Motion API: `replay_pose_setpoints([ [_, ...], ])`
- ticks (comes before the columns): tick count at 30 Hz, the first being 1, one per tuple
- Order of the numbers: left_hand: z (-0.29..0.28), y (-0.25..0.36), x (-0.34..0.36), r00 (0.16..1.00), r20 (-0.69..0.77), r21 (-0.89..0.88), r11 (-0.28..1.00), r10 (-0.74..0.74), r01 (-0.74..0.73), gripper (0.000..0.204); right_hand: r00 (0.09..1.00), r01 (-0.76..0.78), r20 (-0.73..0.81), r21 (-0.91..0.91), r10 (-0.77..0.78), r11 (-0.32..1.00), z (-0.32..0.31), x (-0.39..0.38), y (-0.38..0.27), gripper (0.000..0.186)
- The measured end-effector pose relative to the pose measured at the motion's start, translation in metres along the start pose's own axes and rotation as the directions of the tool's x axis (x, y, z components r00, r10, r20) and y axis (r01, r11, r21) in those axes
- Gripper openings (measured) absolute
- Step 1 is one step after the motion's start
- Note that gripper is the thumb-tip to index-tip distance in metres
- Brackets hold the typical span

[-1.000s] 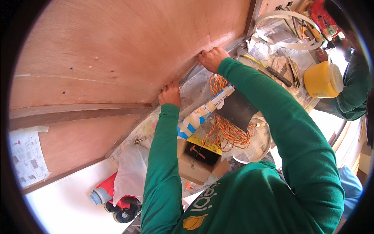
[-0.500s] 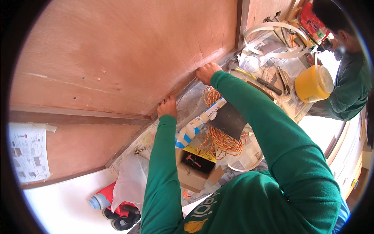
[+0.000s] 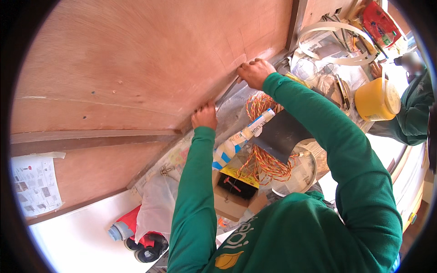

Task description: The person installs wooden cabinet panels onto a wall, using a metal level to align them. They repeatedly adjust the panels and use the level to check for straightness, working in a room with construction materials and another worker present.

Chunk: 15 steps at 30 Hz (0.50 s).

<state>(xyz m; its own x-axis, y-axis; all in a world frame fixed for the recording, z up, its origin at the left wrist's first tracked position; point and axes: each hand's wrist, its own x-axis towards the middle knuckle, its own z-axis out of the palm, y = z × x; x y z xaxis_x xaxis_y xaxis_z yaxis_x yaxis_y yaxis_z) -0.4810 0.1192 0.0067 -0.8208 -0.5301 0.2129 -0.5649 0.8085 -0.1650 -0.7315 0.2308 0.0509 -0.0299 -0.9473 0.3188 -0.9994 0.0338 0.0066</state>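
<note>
Both hands press on the bottom edge of the big wooden board [image 3: 150,59]. The left hand [image 3: 205,116] curls its fingers on that edge. The right hand [image 3: 255,73] grips the edge farther along. Below the board lies a bundle of orange wire [image 3: 261,159].

Cluttered workbench [image 3: 236,113]: wire coil [image 3: 264,159], cardboard box [image 3: 232,200]
</note>
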Motion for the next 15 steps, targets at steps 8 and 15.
replay_pose_setpoints([
  [8,-0.003,0.006,-0.002,0.999,0.042,0.037,0.999,-0.013,0.011,0.022,0.983,-0.109,0.15,0.014,0.105,0.994,0.017,-0.005,0.004,0.026],
  [15,0.001,0.009,-0.006,0.996,0.024,0.117,0.99,0.081,-0.083,0.008,0.972,-0.167,0.155,-0.063,0.175,0.984,0.039,-0.031,-0.009,0.026],
])
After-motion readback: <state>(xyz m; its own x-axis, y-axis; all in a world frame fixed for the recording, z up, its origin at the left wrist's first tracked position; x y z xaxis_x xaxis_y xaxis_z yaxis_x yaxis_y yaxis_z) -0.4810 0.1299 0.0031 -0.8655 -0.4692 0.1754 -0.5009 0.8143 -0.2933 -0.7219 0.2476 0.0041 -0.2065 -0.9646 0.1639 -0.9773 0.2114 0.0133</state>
